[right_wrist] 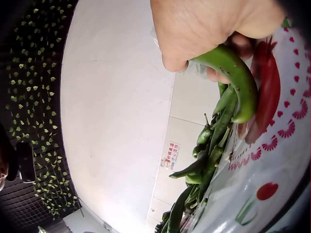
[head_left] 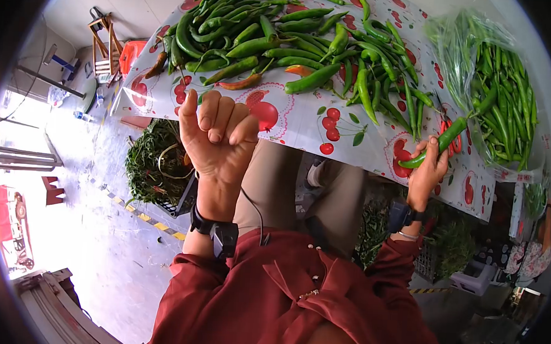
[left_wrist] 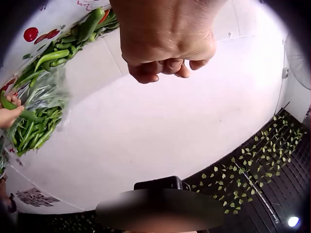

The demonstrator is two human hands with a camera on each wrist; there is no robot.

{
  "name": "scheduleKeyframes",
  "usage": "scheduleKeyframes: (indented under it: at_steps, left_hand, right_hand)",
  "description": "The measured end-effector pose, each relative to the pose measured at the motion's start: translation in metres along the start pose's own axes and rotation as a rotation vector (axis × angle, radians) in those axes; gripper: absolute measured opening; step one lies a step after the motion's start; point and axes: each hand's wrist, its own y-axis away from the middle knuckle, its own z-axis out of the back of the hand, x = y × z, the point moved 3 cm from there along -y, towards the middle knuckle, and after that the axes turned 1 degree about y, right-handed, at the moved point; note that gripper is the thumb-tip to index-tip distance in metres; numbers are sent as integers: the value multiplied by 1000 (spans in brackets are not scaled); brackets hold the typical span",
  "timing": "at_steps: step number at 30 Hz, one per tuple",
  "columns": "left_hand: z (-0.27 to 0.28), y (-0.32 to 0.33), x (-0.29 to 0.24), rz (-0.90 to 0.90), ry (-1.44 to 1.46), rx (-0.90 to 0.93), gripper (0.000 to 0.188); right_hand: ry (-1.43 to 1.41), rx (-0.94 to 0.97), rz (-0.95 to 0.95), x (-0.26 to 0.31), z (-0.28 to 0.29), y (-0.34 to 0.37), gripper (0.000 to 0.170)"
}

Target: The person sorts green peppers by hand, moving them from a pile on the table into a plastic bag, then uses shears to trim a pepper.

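In the head view my right hand (head_left: 426, 173) grips a long green chili pepper (head_left: 453, 133) near the table's right front corner. The right wrist view shows this pepper's curved end (right_wrist: 247, 92), with small brown marks on it, below my fingers. My left hand (head_left: 220, 128) is raised in front of the table edge, palm toward me, fingers loosely bent and holding nothing. Behind it a large heap of green chili peppers (head_left: 251, 46) covers the tabletop, with a few reddish ones among them. Red-handled scissors (head_left: 456, 144) lie beside my right hand, partly hidden by the held pepper.
A clear plastic bag (head_left: 447, 50) filled with green peppers (head_left: 503, 103) stands at the table's right. The patterned tablecloth (head_left: 296, 126) hangs over the front edge. Below are a crate of leafy stems (head_left: 157, 166) and a grey stool (head_left: 474, 279). Another person's arm (head_left: 545, 230) shows far right.
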Motion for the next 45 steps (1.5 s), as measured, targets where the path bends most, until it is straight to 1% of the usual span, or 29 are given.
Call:
scheduleKeyframes:
  at_steps: [1, 3, 5, 6, 7, 9, 10, 11, 13, 14, 15, 17, 18, 21, 24, 27, 28, 29, 30, 32, 37, 39, 41, 43, 44, 45]
  left_hand:
    - [5, 0, -1, 33, -27, 11, 43]
    - [12, 3, -3, 9, -36, 1, 42]
    - [21, 4, -7, -56, -315, -95, 41]
    - [26, 4, -8, -94, -417, -91, 41]
    - [29, 3, -7, -95, -407, -79, 41]
    - [38, 2, -10, -282, -825, -281, 42]
    - [40, -1, -10, -298, -909, -219, 41]
    - [42, -5, -9, -297, -899, -208, 41]
    - [41, -16, -6, -376, -1399, -227, 39]
    - [40, -22, -5, -350, -1520, -210, 37]
    - [41, -30, 0, -331, -1555, -170, 37]
    - [51, -45, 5, -356, -1637, -90, 38]
    - [57, -49, 8, -358, -1620, -79, 38]
    - [65, -56, 13, -354, -1769, -77, 35]
    - [66, -54, 12, -396, -1703, -94, 35]
    - [61, -49, 13, -397, -1810, -91, 34]
    - [63, -48, 14, -398, -1797, -88, 34]
    - [64, -48, 14, -422, -1870, -60, 33]
    - [64, -48, 15, -448, -1942, -32, 33]
    - [65, -49, 15, -456, -1936, -29, 32]
    - [63, -47, 15, -472, -1949, -29, 30]
    - [61, -47, 16, -533, -1921, -8, 31]
    - [62, -47, 16, -550, -1910, -18, 31]
    - [64, -47, 16, -571, -1941, 8, 32]
    - [64, -47, 16, -557, -1938, -3, 32]
    - [64, -46, 16, -569, -1935, -8, 32]
  right_hand:
    - [-3, -8, 0, 2, 0, 0, 11]
    - [12, -14, 8, 3, 1, 1, 11]
    - [13, -15, 19, 3, 0, 1, 10]
    - [13, -13, 28, 3, 0, 1, 10]
    - [13, -11, 39, 3, 0, 1, 11]
    - [2, -17, 49, 2, 0, 1, 10]
    - [9, -17, 51, 3, -1, 2, 10]
    - [17, -19, 51, 4, -1, 3, 10]
    - [32, -26, 60, 3, 0, 3, 9]
    - [30, -22, 61, 2, 1, 2, 9]
    - [28, -19, 63, 0, 2, 1, 9]
    - [10, -24, 53, -1, 2, 2, 9]
    - [-14, -19, 58, -4, 2, 0, 8]
    - [-64, -3, 67, -6, 3, 0, 7]
    - [-92, 18, 46, -5, 3, 1, 10]
    - [-102, 44, 40, -5, 3, -1, 10]
    - [-119, 47, 17, -3, 2, 0, 10]
    - [-112, 47, 28, 1, 2, -1, 10]
    - [-93, 73, 16, 5, 0, -1, 9]
    - [-14, 100, 26, 12, -1, -6, 9]
    - [55, 169, 82, 38, -5, -39, 10]
    - [202, 255, 13, 45, -8, -57, 11]
    - [256, 256, 29, 50, -19, -77, 10]
    - [370, 301, 87, 54, -33, -97, 8]
    - [412, 330, 163, 45, -37, -113, 7]
    - [411, 336, 172, 40, -44, -123, 7]
